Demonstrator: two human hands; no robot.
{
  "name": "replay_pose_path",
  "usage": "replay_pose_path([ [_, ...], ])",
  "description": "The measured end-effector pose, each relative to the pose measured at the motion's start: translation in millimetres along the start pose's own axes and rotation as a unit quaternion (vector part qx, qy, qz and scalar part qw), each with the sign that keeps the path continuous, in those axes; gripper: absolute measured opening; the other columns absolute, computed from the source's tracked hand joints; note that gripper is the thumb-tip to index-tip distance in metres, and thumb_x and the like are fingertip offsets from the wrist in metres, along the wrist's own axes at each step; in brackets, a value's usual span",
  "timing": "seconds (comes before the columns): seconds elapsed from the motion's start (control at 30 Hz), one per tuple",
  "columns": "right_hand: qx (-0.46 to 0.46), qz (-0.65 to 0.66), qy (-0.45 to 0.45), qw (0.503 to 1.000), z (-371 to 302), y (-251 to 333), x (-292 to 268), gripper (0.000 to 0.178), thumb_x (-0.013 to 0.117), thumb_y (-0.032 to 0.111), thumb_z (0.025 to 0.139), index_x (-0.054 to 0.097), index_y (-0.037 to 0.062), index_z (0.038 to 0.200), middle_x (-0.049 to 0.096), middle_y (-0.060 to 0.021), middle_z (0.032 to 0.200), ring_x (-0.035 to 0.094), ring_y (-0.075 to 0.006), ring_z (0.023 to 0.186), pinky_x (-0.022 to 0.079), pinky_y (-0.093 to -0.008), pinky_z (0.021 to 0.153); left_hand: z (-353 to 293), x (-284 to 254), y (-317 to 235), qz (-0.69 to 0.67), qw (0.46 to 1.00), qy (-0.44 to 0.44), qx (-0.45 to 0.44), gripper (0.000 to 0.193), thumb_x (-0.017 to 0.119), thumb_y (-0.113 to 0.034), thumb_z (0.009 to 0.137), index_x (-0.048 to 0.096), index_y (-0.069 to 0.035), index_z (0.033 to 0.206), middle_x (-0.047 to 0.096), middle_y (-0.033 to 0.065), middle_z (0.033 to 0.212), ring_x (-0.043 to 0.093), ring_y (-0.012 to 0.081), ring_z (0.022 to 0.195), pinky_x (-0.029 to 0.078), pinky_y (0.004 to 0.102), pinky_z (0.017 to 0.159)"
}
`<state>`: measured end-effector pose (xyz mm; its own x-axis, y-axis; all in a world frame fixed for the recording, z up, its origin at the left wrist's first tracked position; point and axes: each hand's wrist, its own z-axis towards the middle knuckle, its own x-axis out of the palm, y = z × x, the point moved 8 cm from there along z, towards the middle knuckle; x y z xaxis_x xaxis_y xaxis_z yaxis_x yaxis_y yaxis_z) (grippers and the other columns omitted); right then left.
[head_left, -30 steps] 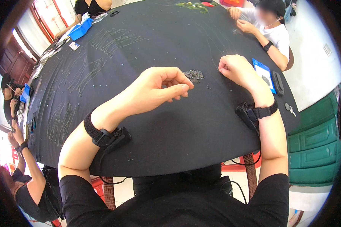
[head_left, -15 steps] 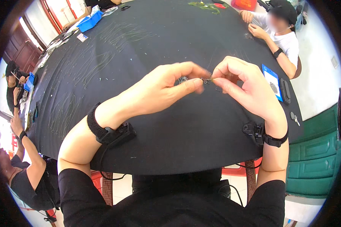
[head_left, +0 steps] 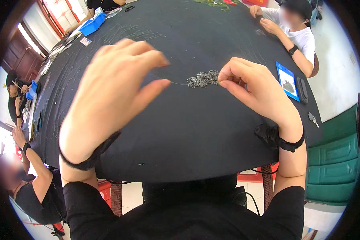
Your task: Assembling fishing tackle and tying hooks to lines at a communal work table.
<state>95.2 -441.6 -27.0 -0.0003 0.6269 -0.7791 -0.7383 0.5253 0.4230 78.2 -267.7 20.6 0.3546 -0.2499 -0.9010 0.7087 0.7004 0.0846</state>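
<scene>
We should keep the thin line (head_left: 179, 83) between our spread left hand (head_left: 112, 78) and the small metal pieces (head_left: 203, 79) heaped on the black table (head_left: 188, 136) snag-free, our right hand (head_left: 255, 87) pinched shut beside them, on what we cannot tell.

The plain black fabric top (head_left: 188, 218) has short sleeves (head_left: 88, 206). The left hand (head_left: 112, 82) and right hand (head_left: 255, 86) are bare. A fuzzy black fabric strap (head_left: 82, 165) circles the left wrist; a black strap with a blocky black module (head_left: 267, 135) circles the right. A thin black cable (head_left: 255, 203) curves below the black cloth-covered table's (head_left: 180, 148) near edge.
</scene>
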Motion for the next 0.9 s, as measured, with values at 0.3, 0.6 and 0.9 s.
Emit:
replay_pose_path([
  [0.3, 0.001, -0.032, 0.032, 0.999, 1.5, -0.7, 15.1, 0.011, 0.065, -0.001, 0.081, 0.055, -0.0007, 0.087, 0.057, -0.0103, 0.081, 0.06, -0.0216, 0.067, 0.048, -0.0299, 0.06, 3.9, 123.4, -8.1, -0.619, 0.731, 0.2, -0.207, 0.027, 0.054, -0.023, 0.099, 0.058, -0.001, 0.115, 0.063, 0.0015, 0.089, 0.058, 0.0061, 0.081, 0.046, 0.0217, 0.072],
  [0.6, 0.007, -0.041, 0.052, 0.998, 3.5, -0.1, 24.6, 0.013, 0.066, 0.007, 0.08, 0.055, 0.0039, 0.085, 0.06, -0.013, 0.082, 0.061, -0.0335, 0.074, 0.049, -0.0378, 0.063, 2.7, 137.2, -5.6, -0.62, 0.74, 0.178, -0.191, 0.019, 0.06, -0.02, 0.096, 0.06, -0.001, 0.1, 0.057, -0.0066, 0.081, 0.048, -0.0006, 0.072, 0.038, 0.0161, 0.062],
  [0.9, 0.036, -0.006, -0.003, 0.999, 3.3, 2.1, 12.6, 0.014, 0.069, -0.001, 0.08, 0.058, 0.0001, 0.088, 0.057, -0.0064, 0.078, 0.058, -0.0142, 0.06, 0.046, -0.0256, 0.054, 2.9, 128.5, -2.3, -0.627, 0.724, 0.135, -0.252, 0.019, 0.061, -0.022, 0.095, 0.063, -0.003, 0.097, 0.057, -0.0075, 0.078, 0.046, -0.0011, 0.069, 0.036, 0.0157, 0.059],
])
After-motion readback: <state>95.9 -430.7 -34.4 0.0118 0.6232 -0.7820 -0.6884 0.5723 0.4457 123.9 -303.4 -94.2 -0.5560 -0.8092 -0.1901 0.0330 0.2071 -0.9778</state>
